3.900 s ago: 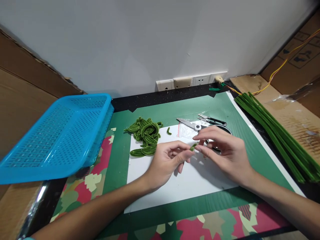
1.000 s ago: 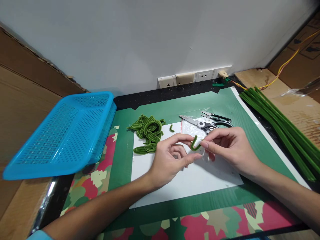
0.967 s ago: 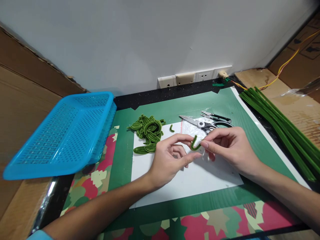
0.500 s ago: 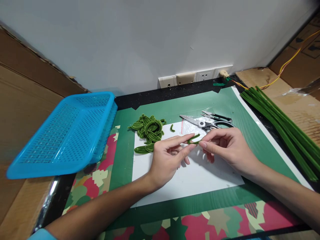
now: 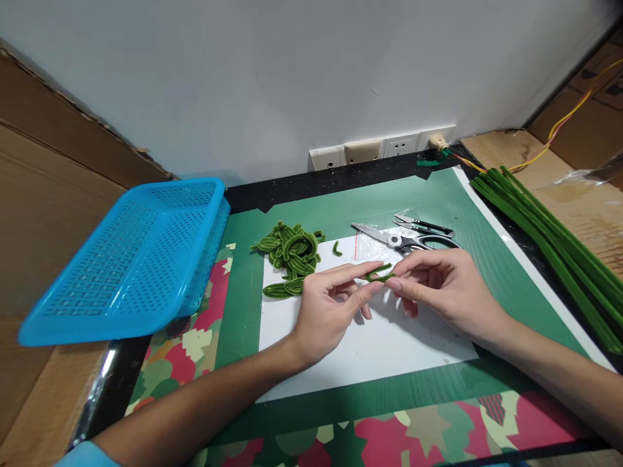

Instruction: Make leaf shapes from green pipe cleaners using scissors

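Observation:
A short green pipe cleaner [image 5: 374, 277], bent into a narrow U, is held between both hands above the white sheet [image 5: 360, 353]. My left hand [image 5: 328, 311] pinches its curved end between thumb and forefinger. At the other end, the thumb and fingers of my right hand [image 5: 440, 285] close on the pipe cleaner near its tips. Left of the hands lies a heap of looped green pipe-cleaner leaves [image 5: 292, 250]. One small bent green piece [image 5: 337, 248] rests alone beside the heap.
Behind my right hand lie scissors [image 5: 389, 239] and black thread snips [image 5: 424, 227] on a clear plastic bag [image 5: 365, 246]. A blue basket [image 5: 195, 259] stands at the left. Long green pipe cleaners [image 5: 549, 250] lie at the right, near a plugged-in cable [image 5: 555, 133].
Both hands keep their pinch on the bent pipe cleaner, with only a slight shift at the fingertips. The whole view has moved a little; the other things lie as before.

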`<control>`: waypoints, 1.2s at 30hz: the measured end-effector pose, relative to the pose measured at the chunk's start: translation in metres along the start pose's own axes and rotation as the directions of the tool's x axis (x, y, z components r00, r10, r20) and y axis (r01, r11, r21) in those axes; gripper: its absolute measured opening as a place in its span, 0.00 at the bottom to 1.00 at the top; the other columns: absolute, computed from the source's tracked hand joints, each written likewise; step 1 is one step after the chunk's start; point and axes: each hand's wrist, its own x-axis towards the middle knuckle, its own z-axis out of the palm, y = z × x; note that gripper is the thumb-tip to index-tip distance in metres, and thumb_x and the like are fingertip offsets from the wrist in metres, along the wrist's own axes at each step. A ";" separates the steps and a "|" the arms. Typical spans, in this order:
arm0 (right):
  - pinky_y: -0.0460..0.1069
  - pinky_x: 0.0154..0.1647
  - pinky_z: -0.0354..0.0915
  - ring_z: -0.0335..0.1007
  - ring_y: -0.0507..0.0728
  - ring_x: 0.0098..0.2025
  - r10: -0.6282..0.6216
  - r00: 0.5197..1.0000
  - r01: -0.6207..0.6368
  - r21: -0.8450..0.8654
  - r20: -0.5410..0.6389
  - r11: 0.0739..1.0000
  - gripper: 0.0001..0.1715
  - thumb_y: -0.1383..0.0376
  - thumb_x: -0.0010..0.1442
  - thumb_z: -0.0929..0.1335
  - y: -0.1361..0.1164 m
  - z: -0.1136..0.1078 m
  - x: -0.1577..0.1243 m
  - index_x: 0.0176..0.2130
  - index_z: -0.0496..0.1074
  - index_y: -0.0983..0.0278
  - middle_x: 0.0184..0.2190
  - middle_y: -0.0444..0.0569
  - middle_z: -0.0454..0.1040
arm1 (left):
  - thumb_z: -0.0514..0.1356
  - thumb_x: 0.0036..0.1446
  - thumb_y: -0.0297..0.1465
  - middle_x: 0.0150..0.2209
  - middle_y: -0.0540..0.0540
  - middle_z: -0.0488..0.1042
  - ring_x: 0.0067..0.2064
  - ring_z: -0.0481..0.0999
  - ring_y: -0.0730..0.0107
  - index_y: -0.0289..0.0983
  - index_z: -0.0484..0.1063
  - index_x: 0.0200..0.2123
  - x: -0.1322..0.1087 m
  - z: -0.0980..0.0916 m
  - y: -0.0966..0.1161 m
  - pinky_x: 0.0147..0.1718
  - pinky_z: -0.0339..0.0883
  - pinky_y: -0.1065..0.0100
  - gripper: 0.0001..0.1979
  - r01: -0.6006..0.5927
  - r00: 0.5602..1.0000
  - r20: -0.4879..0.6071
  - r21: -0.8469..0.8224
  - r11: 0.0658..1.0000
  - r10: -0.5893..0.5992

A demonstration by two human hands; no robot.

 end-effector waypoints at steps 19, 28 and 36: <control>0.46 0.21 0.75 0.77 0.52 0.21 0.013 1.000 -0.013 0.034 -0.004 0.999 0.22 0.54 0.57 0.82 -0.002 -0.002 -0.001 0.46 0.79 0.62 0.33 0.45 0.80 | 0.72 0.63 0.37 0.20 0.48 0.78 0.18 0.75 0.72 0.32 0.85 0.53 0.002 -0.001 0.004 0.15 0.66 0.75 0.19 0.054 0.998 0.014 0.007 0.999 -0.054; 0.47 0.22 0.74 0.75 0.52 0.22 -0.003 1.000 0.003 -0.010 -0.012 1.000 0.22 0.53 0.56 0.83 0.001 -0.002 -0.001 0.43 0.80 0.62 0.30 0.45 0.78 | 0.73 0.63 0.33 0.20 0.49 0.78 0.20 0.77 0.73 0.35 0.87 0.49 0.002 -0.001 0.000 0.18 0.70 0.75 0.12 0.009 1.000 0.030 -0.013 1.000 -0.008; 0.46 0.22 0.70 0.73 0.52 0.23 -0.038 0.999 0.036 -0.086 -0.028 0.996 0.16 0.57 0.58 0.82 0.002 -0.001 -0.002 0.42 0.81 0.62 0.24 0.44 0.78 | 0.72 0.63 0.33 0.21 0.48 0.80 0.19 0.75 0.74 0.34 0.88 0.47 0.002 -0.001 0.002 0.18 0.69 0.75 0.12 0.017 0.999 0.045 -0.010 1.000 -0.017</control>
